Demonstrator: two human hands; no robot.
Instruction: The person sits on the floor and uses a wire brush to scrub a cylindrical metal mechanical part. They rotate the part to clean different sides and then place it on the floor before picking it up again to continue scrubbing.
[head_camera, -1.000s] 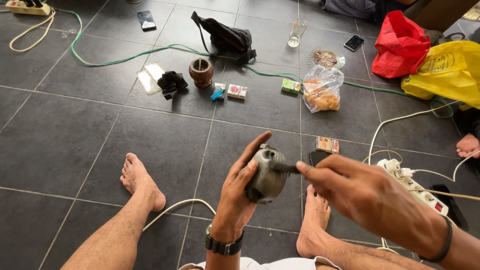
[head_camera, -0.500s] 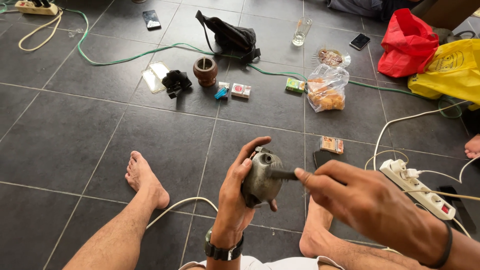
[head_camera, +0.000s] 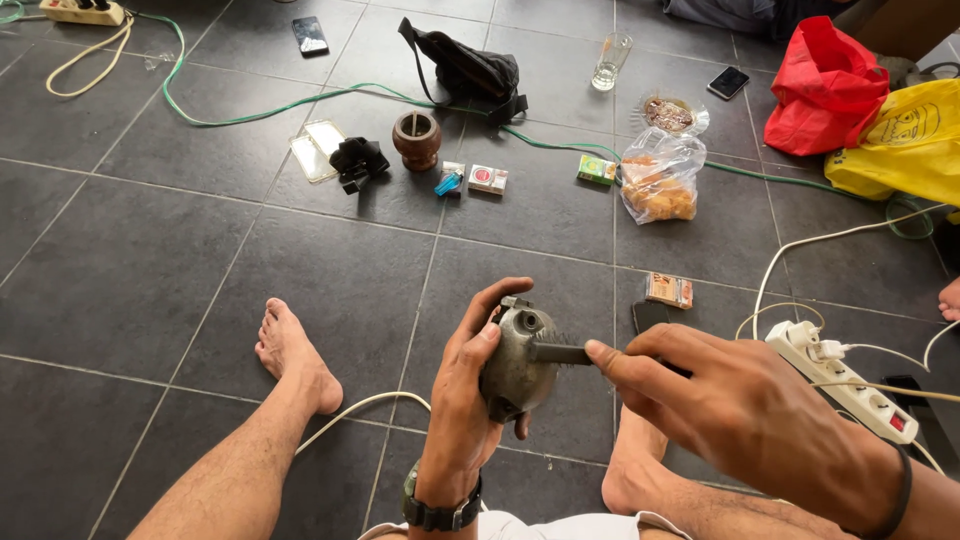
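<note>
Looking down from my head: two phones on the grey tiled floor (head_camera: 150, 290), one empty clear drinking glass (head_camera: 612, 60), one clear plastic bag (head_camera: 660, 180) holding orange snacks. My left hand (head_camera: 470, 400) wraps the rounded grey metal housing (head_camera: 515, 365); my right hand (head_camera: 740, 400) pinches a dark metal tool (head_camera: 560, 352) pressed against its right side.

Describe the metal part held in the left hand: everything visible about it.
The metal part is a rounded, dull grey-brown casting that looks worn and grimy, with a small round hole near its top and a lug on its upper edge. The left hand holds it up above the tiled floor, thumb over the front and fingers behind. The right hand presses a dark tool, which looks like a small brush, against its right side. Its back is hidden.
</note>
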